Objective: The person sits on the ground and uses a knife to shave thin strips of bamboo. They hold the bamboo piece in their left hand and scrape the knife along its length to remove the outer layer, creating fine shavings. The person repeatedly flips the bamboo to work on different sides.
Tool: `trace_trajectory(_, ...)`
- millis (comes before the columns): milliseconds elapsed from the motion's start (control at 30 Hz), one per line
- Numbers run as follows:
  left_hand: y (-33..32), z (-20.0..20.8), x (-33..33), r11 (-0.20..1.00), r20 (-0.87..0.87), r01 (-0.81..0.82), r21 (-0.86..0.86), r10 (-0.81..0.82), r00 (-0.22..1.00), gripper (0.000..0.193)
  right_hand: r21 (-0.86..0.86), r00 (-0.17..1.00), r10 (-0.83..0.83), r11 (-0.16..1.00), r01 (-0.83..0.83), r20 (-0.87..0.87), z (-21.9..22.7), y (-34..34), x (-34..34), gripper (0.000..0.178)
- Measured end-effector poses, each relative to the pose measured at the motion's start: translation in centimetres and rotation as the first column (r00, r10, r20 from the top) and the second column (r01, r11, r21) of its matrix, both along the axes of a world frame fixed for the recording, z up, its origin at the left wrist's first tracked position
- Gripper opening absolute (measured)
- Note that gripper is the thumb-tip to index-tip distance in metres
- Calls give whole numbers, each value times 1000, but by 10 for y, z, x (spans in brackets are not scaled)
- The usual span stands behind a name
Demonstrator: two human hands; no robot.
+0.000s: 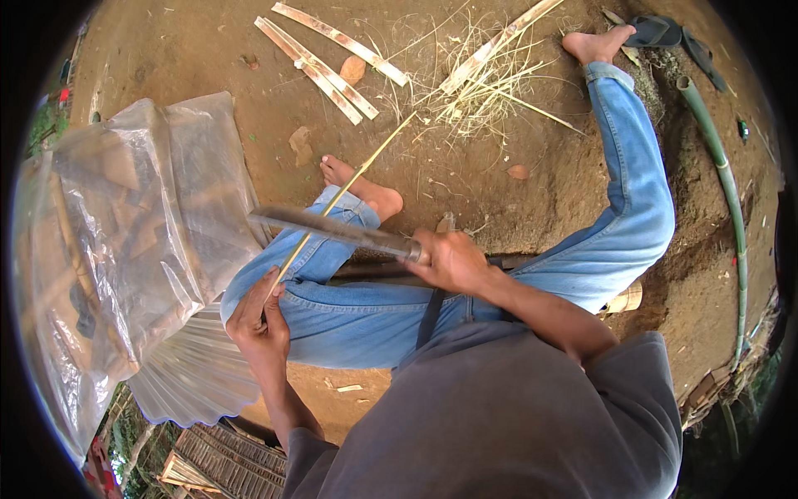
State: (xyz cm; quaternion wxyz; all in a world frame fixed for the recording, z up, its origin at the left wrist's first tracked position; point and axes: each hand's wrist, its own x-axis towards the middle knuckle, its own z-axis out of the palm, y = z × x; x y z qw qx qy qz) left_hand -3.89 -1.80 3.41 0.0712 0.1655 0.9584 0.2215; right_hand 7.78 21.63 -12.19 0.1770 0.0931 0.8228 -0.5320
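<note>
Above my lap, my right hand point(453, 259) is closed round the handle of a machete point(332, 229), its blade pointing left and smeared by motion. My left hand point(262, 320) pinches the near end of a thin bamboo strip point(359, 172). From those fingers the strip slants up and away to the right, over my left leg and foot. Blade and strip cross in the picture; whether they touch I cannot tell. Beyond my feet lie split bamboo slats point(316, 71) and a pile of fine bamboo shavings point(478, 91) on the bare earth.
Clear plastic sheeting point(191, 158) covers poles at my left, beside a corrugated translucent sheet point(195, 366). A long green bamboo pole point(721, 166) lies on the right. Dark sandals point(657, 32) rest by my right foot. A slatted bamboo panel point(224, 461) is at lower left.
</note>
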Motion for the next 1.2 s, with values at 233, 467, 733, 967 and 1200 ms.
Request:
trace_trajectory(233, -1, -3, -4, 999, 25, -49, 21, 48, 999, 20, -86, 985, -112, 989, 124, 130, -45, 28, -17, 21)
trace_trajectory(467, 6, -4, -5, 996, 15, -87, 16, 87, 996, 19, 55, 938, -191, 982, 183, 289, -94, 55, -27, 26)
trace_trajectory(733, 9, -3, -3, 993, 27, -112, -22, 112, 993, 20, 65, 878, -220, 975, 213, 426, -136, 74, -27, 32)
trace_trajectory(967, 11, -3, -6, 994, 6, -101, 38, 101, 995, 18, 126, 827, -284, 959, 255, 485, -164, 94, -28, 34)
trace_trajectory(1200, 2, -10, -4, 984, 25, -163, 66, 162, 986, 19, 128, 964, -221, 971, 202, 151, -144, 63, -19, 36)
